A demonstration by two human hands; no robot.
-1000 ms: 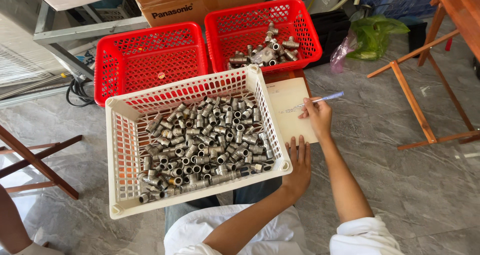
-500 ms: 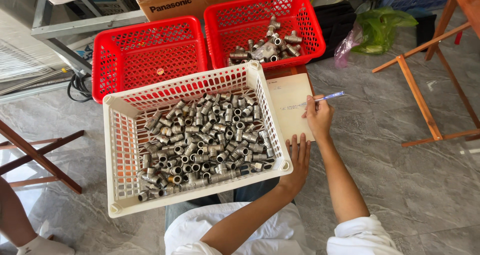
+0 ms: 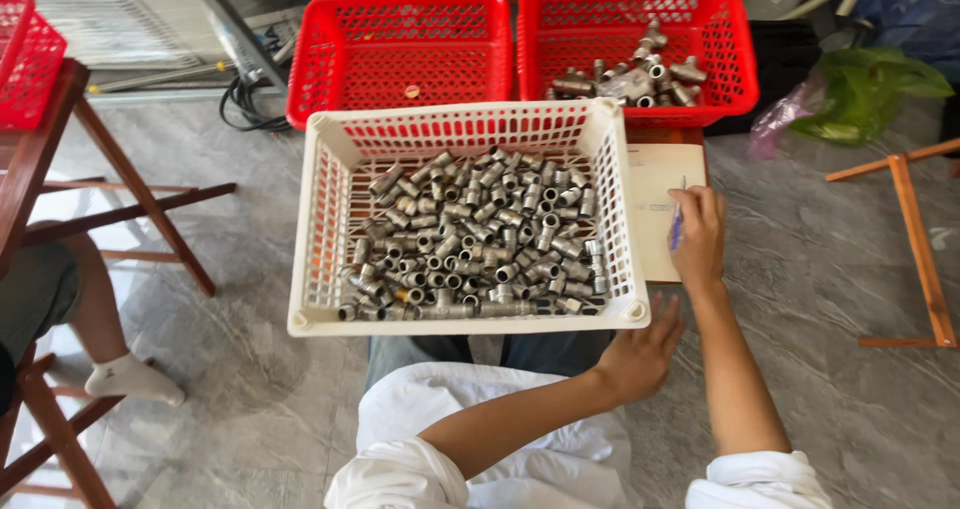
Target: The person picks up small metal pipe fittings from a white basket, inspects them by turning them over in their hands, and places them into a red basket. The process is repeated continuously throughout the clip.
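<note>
Pen (image 3: 678, 227) upright in right hand (image 3: 697, 237), tip toward notepad (image 3: 655, 204)

The right hand (image 3: 697, 233) grips a blue pen (image 3: 678, 224) on a beige paper pad (image 3: 652, 204) beside a white plastic basket (image 3: 465, 129) of grey metal pipe fittings (image 3: 475, 239). The left hand (image 3: 640, 354) rests just below the basket's corner. Behind stand two red plastic baskets (image 3: 400, 49).

white basket (image 3: 330, 219) looks like matt lattice plastic, stuffed with dull grey metal fittings (image 3: 470, 239); behind it, two glossier red plastic baskets (image 3: 400, 29); right of it, a paper pad (image 3: 655, 194); floor (image 3: 820, 269) is smooth, marbled stone
</note>
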